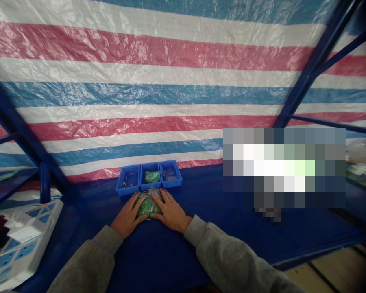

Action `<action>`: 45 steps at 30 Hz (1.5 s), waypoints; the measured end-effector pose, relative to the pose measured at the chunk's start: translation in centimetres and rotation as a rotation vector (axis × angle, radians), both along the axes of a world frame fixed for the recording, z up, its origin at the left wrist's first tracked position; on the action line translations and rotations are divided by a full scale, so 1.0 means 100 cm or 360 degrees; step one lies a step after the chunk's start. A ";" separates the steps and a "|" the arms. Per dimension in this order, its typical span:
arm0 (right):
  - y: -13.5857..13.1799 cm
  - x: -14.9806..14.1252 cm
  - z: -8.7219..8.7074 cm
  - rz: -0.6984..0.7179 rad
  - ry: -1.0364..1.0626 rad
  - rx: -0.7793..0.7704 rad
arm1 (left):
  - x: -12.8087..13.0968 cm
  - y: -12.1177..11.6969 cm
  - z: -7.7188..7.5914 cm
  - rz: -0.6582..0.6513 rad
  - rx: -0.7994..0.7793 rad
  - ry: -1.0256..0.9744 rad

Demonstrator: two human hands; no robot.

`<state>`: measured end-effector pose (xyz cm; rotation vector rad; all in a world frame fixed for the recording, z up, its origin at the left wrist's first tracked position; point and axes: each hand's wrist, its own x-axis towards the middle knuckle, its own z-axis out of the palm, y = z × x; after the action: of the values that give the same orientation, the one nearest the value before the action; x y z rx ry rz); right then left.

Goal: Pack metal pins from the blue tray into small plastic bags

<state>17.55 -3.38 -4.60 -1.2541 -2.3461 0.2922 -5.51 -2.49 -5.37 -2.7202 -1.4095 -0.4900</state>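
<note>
A small heap of green and clear plastic packets [149, 206] lies on the blue tabletop [158, 260]. Around its left side rests my left hand [128, 215], fingers stretched out and thumb apart. My right hand [172, 212] lies along the other side, its fingers also extended over the edge of the heap. Both hands touch the packets without closing on them. Just beyond stand three joined blue bins: the left bin [118, 190] holds small metal pieces, the middle bin [149, 165] a green packet, and the right bin [180, 179] small clear or brownish items, hard to make out.
A white power strip [38, 254] with cables and a plug sits at the left. Blue metal posts [305, 77] flank the table, and a striped plastic sheet [158, 93] hangs behind it. A blurred-out patch [280, 171] hides the area on the right.
</note>
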 end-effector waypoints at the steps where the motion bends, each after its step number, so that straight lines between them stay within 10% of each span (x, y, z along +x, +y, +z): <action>1: 0.000 0.000 0.000 0.0004 0.0009 0.0007 | 0.000 0.000 -0.001 0.0004 -0.0004 -0.0001; 45: 0.000 0.009 0.008 0.0100 0.0171 -0.0245 | 0.001 -0.002 0.007 0.0008 -0.0032 -0.0057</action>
<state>18.44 -3.34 -3.82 -1.2035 -2.3097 0.5563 -5.38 -2.74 -4.66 -2.7365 -1.4369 -0.5301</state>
